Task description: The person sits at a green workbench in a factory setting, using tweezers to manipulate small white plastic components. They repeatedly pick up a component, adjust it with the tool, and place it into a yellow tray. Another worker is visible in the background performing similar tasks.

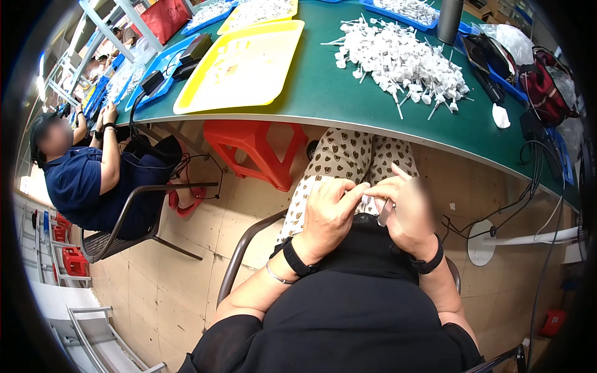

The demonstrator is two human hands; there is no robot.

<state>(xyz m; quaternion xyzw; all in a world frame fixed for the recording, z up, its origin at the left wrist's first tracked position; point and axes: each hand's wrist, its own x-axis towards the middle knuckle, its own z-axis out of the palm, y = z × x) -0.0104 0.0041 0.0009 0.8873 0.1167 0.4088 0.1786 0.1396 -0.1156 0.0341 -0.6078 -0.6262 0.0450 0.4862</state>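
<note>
Green tabletop [323, 87] curves across the upper view, and below its edge both bare hands meet over the person's lap. The right hand [410, 214] has its fingers curled round a small shiny grey piece [385, 213], which sits against the palm above the black top [360, 311]. Fingertips of the left hand [326, 214] are drawn together and touch those of the right; whether they pinch something tiny between them, I cannot tell. Each wrist wears a black band, and a metal bracelet [278, 275] circles the left one as well.

On the tabletop, a loose heap of white plastic pieces [404, 65] with thin stems lies ahead and to the right. Left of it rests a yellow tray [264, 87] with a few pale bits on it. A dark grey bottle [449, 23] stands behind the heap. Beneath, near the patterned trousers [342, 152], is a red stool [249, 140]. Farther left, a seated co-worker [78, 180] wears navy.
</note>
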